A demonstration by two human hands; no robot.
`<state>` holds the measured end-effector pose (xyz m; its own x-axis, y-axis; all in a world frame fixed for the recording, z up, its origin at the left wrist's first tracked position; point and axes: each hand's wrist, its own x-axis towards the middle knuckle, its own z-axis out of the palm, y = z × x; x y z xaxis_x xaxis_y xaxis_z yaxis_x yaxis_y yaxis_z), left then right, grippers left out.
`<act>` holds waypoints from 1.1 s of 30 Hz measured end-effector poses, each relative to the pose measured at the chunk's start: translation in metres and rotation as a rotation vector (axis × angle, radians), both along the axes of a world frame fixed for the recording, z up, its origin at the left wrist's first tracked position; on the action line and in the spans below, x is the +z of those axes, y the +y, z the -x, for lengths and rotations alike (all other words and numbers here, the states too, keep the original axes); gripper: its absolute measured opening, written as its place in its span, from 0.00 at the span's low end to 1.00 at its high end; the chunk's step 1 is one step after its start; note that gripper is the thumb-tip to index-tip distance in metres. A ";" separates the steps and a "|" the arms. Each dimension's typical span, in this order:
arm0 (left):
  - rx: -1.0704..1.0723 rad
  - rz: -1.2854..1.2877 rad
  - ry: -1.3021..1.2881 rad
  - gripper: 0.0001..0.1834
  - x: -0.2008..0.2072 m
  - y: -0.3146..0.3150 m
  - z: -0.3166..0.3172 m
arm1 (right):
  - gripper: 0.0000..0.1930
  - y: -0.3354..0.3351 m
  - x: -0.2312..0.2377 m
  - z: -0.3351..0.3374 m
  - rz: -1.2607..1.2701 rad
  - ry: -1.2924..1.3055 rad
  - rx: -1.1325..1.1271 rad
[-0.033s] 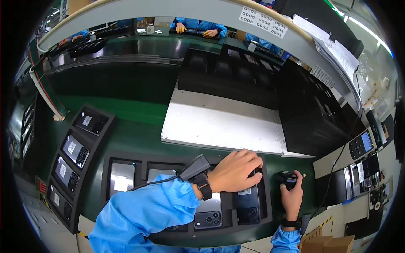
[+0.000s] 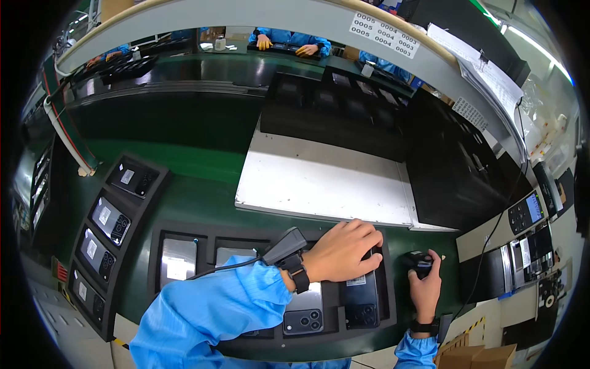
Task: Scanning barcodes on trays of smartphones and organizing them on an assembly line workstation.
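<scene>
My left hand reaches across a black foam tray. Its thumb and fingers close around the upper end of a dark smartphone lying back-up in the rightmost slot, with a white label on its back. My forearm partly covers a silver-grey smartphone one slot over. Farther left in that tray are another phone with a white label and one mostly under my sleeve. Right of the tray, my right hand grips a small black handheld device, which looks like a scanner.
A second foam tray with several labelled phones stands at the left. Beyond my hands are a white board and stacked black trays. A label printer is at the right. A co-worker's gloved hands show at the back.
</scene>
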<state>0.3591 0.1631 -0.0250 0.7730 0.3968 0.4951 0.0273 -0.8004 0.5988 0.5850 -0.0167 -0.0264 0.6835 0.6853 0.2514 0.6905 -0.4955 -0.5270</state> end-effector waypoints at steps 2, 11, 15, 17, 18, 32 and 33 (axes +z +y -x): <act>0.002 -0.001 0.001 0.18 -0.002 0.000 -0.001 | 0.35 -0.001 0.000 0.002 0.000 0.043 0.010; 0.005 0.001 -0.010 0.18 -0.004 0.000 -0.005 | 0.34 -0.031 0.002 -0.100 -0.766 0.178 -0.088; 0.013 0.017 -0.002 0.18 -0.002 0.001 -0.001 | 0.29 -0.048 0.071 -0.183 -1.218 0.706 -0.340; -0.001 0.036 0.009 0.19 0.002 0.001 -0.001 | 0.20 -0.060 0.089 -0.233 -1.318 0.961 -0.208; -0.006 0.033 0.015 0.19 0.002 0.001 -0.002 | 0.18 -0.070 0.090 -0.261 -1.303 0.896 -0.145; 0.011 0.020 0.004 0.19 0.002 0.002 0.001 | 0.20 -0.099 -0.011 -0.243 -0.773 0.084 -0.533; 0.021 0.024 -0.003 0.19 -0.003 0.005 0.003 | 0.21 -0.063 0.004 -0.144 -0.839 0.435 -0.517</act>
